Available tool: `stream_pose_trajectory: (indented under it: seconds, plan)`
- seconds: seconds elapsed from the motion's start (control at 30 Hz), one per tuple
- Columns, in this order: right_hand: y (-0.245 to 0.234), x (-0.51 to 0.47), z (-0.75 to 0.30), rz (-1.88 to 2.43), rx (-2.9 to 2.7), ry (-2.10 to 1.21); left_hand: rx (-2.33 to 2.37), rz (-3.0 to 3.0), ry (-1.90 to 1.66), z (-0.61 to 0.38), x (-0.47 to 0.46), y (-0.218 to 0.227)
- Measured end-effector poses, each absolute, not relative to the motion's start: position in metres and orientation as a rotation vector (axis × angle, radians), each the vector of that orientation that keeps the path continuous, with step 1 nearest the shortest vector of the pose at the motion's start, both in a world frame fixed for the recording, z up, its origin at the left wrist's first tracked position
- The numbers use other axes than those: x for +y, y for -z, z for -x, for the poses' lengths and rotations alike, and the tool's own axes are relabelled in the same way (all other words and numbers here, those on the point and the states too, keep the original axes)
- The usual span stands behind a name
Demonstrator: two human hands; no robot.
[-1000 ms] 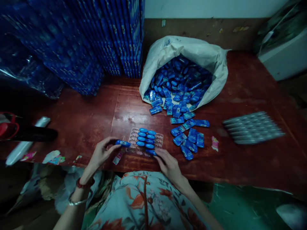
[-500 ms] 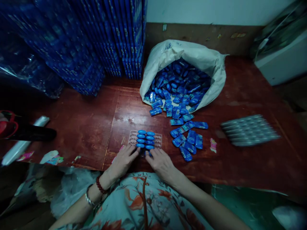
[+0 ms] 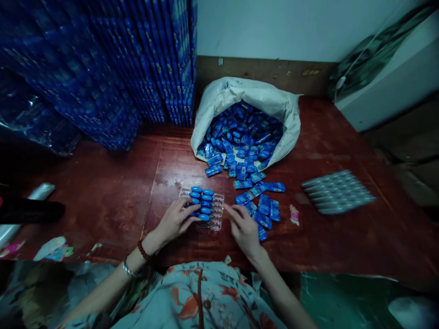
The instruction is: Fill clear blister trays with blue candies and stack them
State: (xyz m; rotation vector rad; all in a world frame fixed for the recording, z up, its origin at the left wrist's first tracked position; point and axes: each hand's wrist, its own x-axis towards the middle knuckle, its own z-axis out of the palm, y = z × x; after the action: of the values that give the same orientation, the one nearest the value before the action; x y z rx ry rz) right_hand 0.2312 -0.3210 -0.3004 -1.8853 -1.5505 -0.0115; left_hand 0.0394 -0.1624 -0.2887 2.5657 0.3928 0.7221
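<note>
A clear plastic blister tray (image 3: 217,214) lies on the table, bearing two columns of glossy blue oval pieces (image 3: 206,198). My left hand (image 3: 173,220) is at the tray's left side, thumb and fingers closing on a blue piece in the left column; its fingertips partly cover that column. To the right of the tray is my right hand (image 3: 245,229), fingers loosely apart and no object visible in it. Close beside that hand lie several loose blue packets (image 3: 264,204), some partly behind it.
A white sack (image 3: 288,109) lies open at the back, blue packets spilling from its mouth. Tall stacks of blue packs (image 3: 154,68) stand at the back left. A stack of clear trays (image 3: 338,192) is on the right. A black object (image 3: 32,210) lies far left.
My right hand has moved off the pieces to the tray's right side. My left hand has shifted onto the left column. The whole view has also shifted.
</note>
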Motion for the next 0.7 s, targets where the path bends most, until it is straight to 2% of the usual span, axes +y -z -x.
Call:
stream_pose_trajectory:
  seconds: [0.1,0.17,0.3,0.37,0.57,0.7]
  plan:
    - [0.299,-0.323,-0.274,2.098,-1.563,0.035,0.482,-2.367,-0.782,-0.073,-0.132,0.277]
    - [0.296,-0.317,-0.298,2.227,-1.716,-0.013,0.521,-2.37,-0.696,-0.108,-0.107,0.274]
    - [0.288,-0.294,-0.318,2.348,-2.015,-0.207,0.406,-2.737,-0.159,-0.179,-0.073,0.281]
    - [0.286,-0.285,-0.317,2.356,-2.086,-0.258,0.35,-2.823,-0.033,-0.202,-0.07,0.287]
    - [0.299,-0.289,-0.317,2.208,-1.873,-0.327,0.307,-2.781,0.013,-0.195,-0.063,0.295]
    - [0.294,-0.313,-0.305,2.055,-1.36,-0.373,0.395,-2.438,-0.298,-0.128,-0.053,0.291]
